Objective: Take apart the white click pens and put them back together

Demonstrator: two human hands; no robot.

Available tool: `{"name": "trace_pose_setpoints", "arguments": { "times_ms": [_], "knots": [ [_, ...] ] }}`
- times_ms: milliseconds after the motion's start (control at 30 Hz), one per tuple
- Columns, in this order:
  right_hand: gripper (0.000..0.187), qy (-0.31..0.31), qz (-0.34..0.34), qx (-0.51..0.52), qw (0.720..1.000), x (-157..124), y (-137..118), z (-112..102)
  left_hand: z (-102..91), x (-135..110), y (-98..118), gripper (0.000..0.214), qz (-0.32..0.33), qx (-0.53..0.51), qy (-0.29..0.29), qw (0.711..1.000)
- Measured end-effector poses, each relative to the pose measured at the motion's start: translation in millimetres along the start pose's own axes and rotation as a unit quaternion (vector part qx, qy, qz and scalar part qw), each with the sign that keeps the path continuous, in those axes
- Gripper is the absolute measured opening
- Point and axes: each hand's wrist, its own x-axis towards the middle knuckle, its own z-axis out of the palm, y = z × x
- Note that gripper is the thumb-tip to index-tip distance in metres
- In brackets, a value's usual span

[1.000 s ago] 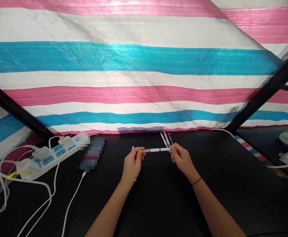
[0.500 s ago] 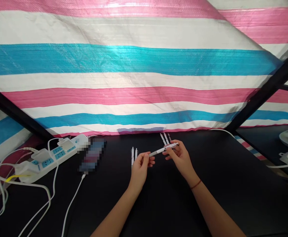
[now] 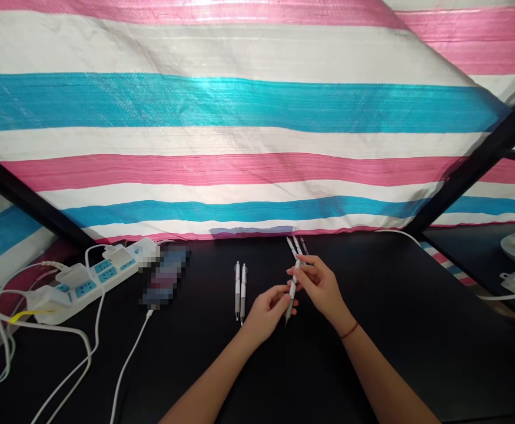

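Note:
A white pen with a grey grip [image 3: 293, 287] is held steeply tilted between my two hands, its tip pointing down toward me. My left hand [image 3: 268, 312] pinches the pen's lower grey part between thumb and fingers. Higher up, the thumb and fingers of my right hand [image 3: 319, 284] are closed round the white barrel. Two similar pens [image 3: 240, 291] lie side by side on the black table, left of my hands. Behind my right hand lie more pens [image 3: 295, 245], their lower ends hidden by it.
On the left of the black table [image 3: 186, 365] are a white power strip [image 3: 93, 282] with plugs and cables, and a blurred phone [image 3: 166, 277] on a white charging cable [image 3: 131, 368]. A striped tarp [image 3: 248, 171] hangs behind. Dark frame bars [image 3: 473, 165] slant at both sides.
The pen has turned from lying nearly level to steeply upright. My left hand has moved right and slightly down, uncovering the two pens on the left.

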Motion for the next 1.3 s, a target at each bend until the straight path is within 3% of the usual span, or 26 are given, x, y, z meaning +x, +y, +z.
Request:
{"name": "trace_pose_setpoints", "arguments": {
  "times_ms": [100,267,700,1300],
  "knots": [
    [0.047,0.004,0.016,0.012,1.0,-0.3,-3.1,-0.1,-1.1,-0.2,0.0,0.035,0.0,0.001,-0.005,1.0],
    [0.037,-0.02,0.014,0.001,1.0,-0.4,-4.1,-1.5,-1.1,-0.3,-0.7,0.034,0.0,-0.003,-0.02,1.0],
    [0.042,-0.018,0.037,-0.002,0.999,1.3,4.1,-3.1,-1.4,-0.1,-3.5,0.032,-0.007,0.015,-0.01,1.0],
    [0.037,-0.012,0.013,-0.007,1.0,-0.6,3.9,-1.4,-2.5,1.0,-6.5,0.028,0.008,0.045,-0.004,0.999]
  ]
}}
